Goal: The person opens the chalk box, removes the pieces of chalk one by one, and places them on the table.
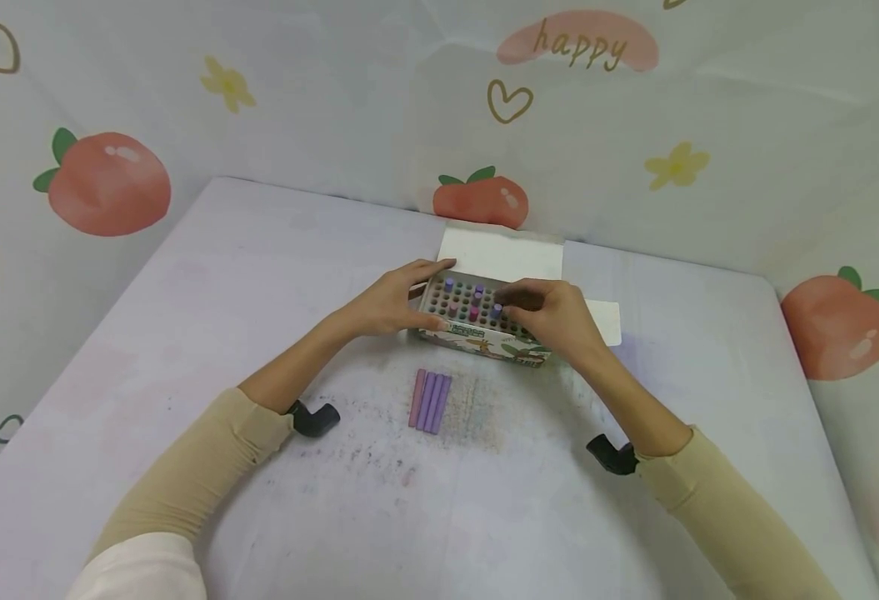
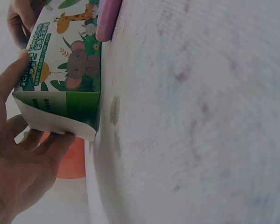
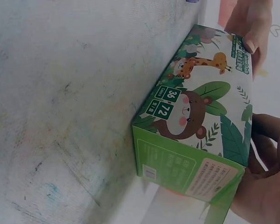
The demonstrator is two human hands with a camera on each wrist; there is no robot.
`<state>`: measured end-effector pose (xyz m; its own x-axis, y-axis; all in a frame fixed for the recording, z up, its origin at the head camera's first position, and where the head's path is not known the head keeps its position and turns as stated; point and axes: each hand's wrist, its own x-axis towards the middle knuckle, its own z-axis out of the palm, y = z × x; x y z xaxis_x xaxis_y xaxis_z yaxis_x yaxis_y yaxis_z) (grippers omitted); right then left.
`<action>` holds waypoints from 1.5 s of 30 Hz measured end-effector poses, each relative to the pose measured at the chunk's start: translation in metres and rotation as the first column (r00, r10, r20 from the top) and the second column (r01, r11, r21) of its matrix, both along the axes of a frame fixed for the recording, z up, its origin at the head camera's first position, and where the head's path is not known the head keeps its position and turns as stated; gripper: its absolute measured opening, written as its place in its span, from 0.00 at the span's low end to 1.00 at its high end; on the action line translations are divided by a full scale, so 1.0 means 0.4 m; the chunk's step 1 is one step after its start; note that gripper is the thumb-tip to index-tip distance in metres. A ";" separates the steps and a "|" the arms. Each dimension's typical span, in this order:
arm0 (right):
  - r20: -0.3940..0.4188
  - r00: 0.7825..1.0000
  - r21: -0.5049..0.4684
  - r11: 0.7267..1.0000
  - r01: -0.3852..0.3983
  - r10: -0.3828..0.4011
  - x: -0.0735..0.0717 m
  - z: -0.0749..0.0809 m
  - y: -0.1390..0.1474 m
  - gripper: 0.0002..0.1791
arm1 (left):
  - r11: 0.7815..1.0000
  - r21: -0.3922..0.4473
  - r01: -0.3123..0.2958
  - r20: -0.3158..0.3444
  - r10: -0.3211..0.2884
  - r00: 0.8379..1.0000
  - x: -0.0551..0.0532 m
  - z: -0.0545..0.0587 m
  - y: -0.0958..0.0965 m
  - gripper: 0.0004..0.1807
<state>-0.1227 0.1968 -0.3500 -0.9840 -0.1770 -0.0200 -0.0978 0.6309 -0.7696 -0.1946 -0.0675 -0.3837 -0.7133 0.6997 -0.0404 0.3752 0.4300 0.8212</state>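
Note:
A cardboard chalk box (image 1: 476, 340) printed with cartoon animals stands on the table, lid folded back. Its top is a tray of round holes, with several purple, blue and pink chalk sticks (image 1: 474, 313) poking out. My left hand (image 1: 390, 304) grips the box's left end, thumb on the front edge; in the left wrist view its other fingers (image 2: 60, 144) rest against the white end flap. Over the tray's right part, my right hand (image 1: 555, 317) has thumb and fingers bent beside a blue-purple chalk stick (image 1: 496, 311). Whether they pinch a stick is hidden, also in the right wrist view.
In front of the box, a pink chalk stick (image 1: 417, 398) and several purple ones (image 1: 435, 404) lie side by side on the white table (image 1: 529, 517), amid chalk smudges. The white lid (image 1: 502, 250) leans back toward the printed backdrop, and a side flap (image 1: 606, 322) sticks out right.

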 end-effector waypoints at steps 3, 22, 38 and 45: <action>0.022 1.000 0.047 0.999 -0.011 0.010 -0.002 -0.002 0.000 0.11 | 1.000 0.005 0.003 -0.005 -0.003 1.000 0.001 0.000 0.000 0.50; -0.081 0.995 0.187 0.982 -0.034 0.050 -0.004 -0.012 -0.013 0.13 | 0.999 0.034 -0.002 0.007 0.002 1.000 -0.003 -0.003 0.002 0.51; -0.223 0.974 0.182 0.983 -0.007 0.048 0.001 -0.042 -0.012 0.13 | 0.999 0.033 -0.005 0.006 0.005 1.000 -0.003 -0.010 0.001 0.50; -0.258 0.966 0.057 0.998 0.029 -0.013 0.008 -0.048 -0.012 0.12 | 0.999 0.034 -0.006 0.011 0.005 1.000 -0.001 -0.007 0.003 0.50</action>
<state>-0.1194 0.1918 -0.3691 -0.9608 -0.1627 0.2244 -0.2741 0.6790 -0.6811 -0.1948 -0.0661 -0.3865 -0.7168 0.6969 -0.0240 0.3641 0.4035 0.8394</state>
